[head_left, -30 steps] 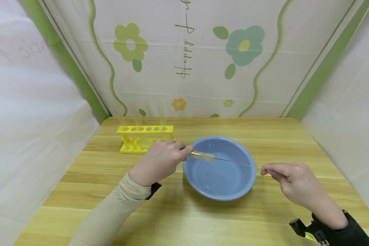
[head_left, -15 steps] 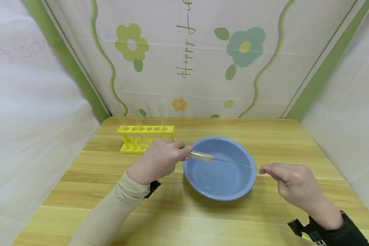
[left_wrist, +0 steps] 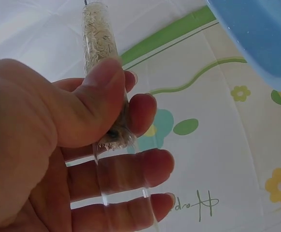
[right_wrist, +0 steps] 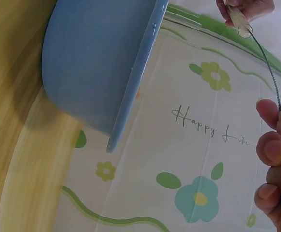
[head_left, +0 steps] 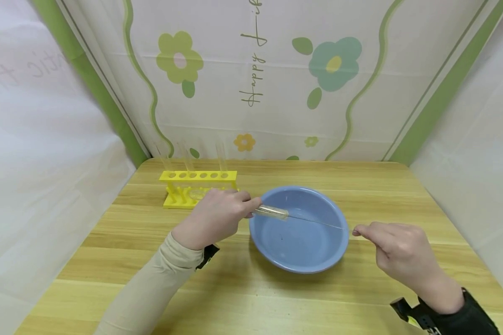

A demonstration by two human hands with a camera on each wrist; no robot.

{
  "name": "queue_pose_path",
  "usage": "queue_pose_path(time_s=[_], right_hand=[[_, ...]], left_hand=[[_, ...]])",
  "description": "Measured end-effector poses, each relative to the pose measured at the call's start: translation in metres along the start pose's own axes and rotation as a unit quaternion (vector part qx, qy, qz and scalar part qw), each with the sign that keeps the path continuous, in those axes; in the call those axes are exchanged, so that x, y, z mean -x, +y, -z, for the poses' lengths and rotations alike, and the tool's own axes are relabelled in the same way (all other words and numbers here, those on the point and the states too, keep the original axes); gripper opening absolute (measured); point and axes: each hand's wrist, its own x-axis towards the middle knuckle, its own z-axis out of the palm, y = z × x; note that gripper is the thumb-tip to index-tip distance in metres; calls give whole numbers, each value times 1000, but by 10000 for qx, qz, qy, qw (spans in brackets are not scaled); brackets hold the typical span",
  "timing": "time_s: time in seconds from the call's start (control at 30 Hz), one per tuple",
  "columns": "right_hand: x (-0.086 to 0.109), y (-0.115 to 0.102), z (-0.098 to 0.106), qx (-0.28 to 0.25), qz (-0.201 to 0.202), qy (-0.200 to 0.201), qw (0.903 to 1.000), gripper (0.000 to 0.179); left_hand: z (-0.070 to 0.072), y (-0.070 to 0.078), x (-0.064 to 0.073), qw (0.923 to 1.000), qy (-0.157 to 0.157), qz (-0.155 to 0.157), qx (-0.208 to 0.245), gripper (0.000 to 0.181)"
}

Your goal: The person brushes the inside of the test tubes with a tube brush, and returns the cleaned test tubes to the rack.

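Observation:
My left hand [head_left: 218, 217] grips a clear glass test tube [head_left: 271, 212] held slanting over the blue basin [head_left: 257, 242]. Inside the tube, the white bristles of a test tube brush [left_wrist: 97, 36] fill the part towards its mouth, and the bristle tip reaches down level with my fingers. The brush's thin twisted wire handle [right_wrist: 271, 67] runs out of the mouth across the basin, bending slightly. At its far end, the thumb and fingers of my right hand [head_left: 404, 251] pinch the wire, right of the basin's rim.
A yellow test tube rack [head_left: 198, 176] stands at the back left, partly behind my left hand. Several clear tubes, such as this upright one [head_left: 221, 157], are in it. The wooden table [head_left: 251, 302] ends at a flowered cloth wall [head_left: 272, 116].
The tube and my left hand have shifted slightly left. My right hand has rolled over a little and moved slightly left, still pinching the wire.

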Motion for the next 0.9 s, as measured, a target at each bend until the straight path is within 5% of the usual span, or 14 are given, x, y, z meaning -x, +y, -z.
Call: queue_pose_path(time_s=[0.9], right_hand=[[-15, -12, -5, 354, 426, 359, 9978, 41]], left_hand=[[-5, 2, -1, 9999, 35, -119, 101, 22]])
